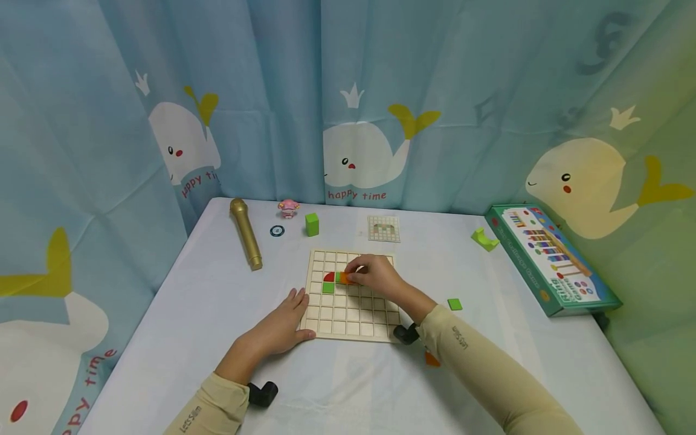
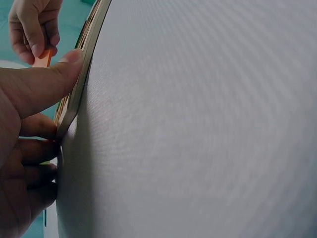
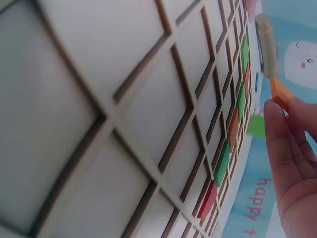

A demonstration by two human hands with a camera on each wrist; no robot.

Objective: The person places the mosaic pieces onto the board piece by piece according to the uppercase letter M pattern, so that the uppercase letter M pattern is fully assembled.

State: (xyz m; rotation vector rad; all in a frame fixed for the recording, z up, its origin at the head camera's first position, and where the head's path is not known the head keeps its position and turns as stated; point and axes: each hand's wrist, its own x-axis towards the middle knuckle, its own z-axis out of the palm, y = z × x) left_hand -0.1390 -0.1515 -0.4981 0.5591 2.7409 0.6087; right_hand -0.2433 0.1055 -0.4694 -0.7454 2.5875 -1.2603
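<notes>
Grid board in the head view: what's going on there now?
A person's right hand pinches an orange piece over the grid board, while the left hand touches the board's left edge. A red piece, a green piece and another orange piece already sit in squares. A loose green tile lies to the right, and a gridded card lies beyond the board.

One board (image 1: 341, 313), one card (image 1: 383, 229), one box (image 1: 551, 260), one microphone (image 1: 247, 234)

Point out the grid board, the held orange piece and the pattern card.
Grid board (image 1: 353, 314): head view, on a bare square.
Held orange piece (image 3: 281, 93): right wrist view, on its exposed face.
Pattern card (image 1: 383, 229): head view, on its printed middle.
</notes>
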